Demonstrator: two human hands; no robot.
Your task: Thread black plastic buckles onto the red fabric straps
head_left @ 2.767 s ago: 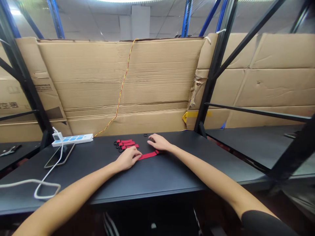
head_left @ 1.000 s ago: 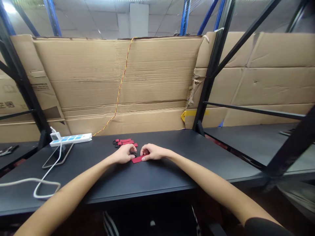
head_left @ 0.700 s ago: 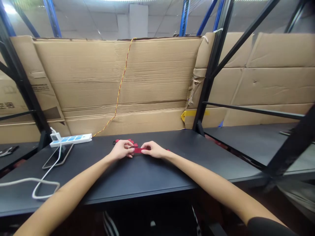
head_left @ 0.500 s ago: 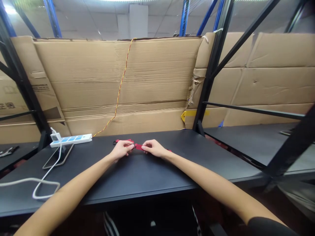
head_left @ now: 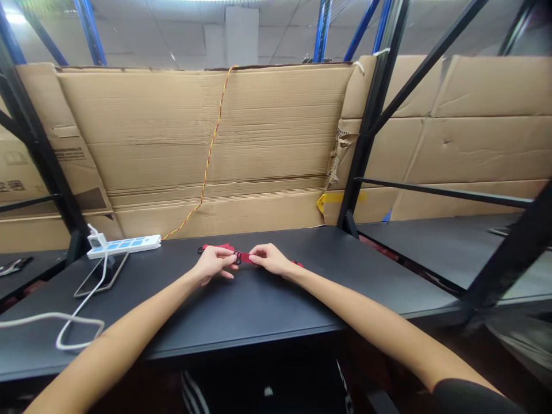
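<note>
Two pinches: left fingers (head_left: 226, 252) tight on black ring fitting (head_left: 238, 258), right fingers (head_left: 259, 249) on red strap (head_left: 245, 257), nearer counter's (head_left: 259, 310) back edge. Slack pinch could drop the fitting; leftward drift could scatter piled straps (head_left: 225, 246).

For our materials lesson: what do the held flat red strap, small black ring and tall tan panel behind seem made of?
Red strap: probably matt fabric, thin and ribbonlike. Black ring: metal or plastic, rigid-looking; finish unclear. Tan panel: dull corrugated cardboard, ribbed with torn edge.
</note>
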